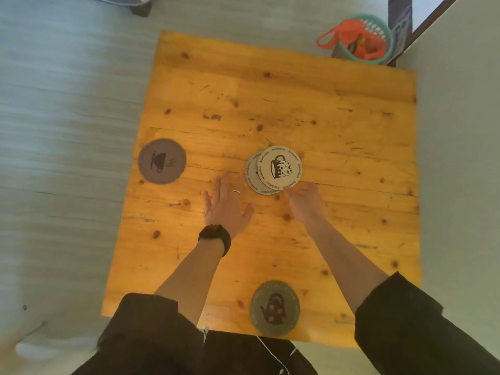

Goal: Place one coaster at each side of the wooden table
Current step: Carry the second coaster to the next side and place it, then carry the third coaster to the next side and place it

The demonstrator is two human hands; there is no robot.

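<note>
A square wooden table (311,104) fills the view. A brown-grey coaster with a cup drawing (161,161) lies at its left edge. A green-grey coaster with a teapot drawing (274,307) lies at the near edge. In the middle sits a small stack of pale coasters; the top one (280,167) shows a mug. My left hand (226,204) lies flat with spread fingers just left of the stack, holding nothing. My right hand (304,198) reaches the stack's near right edge, fingertips touching or almost touching it, with nothing lifted.
A teal basket (389,36) holding an orange net bag (349,36) stands on the floor past the table's far right corner. Grey floor surrounds the table. A black watch is on my left wrist.
</note>
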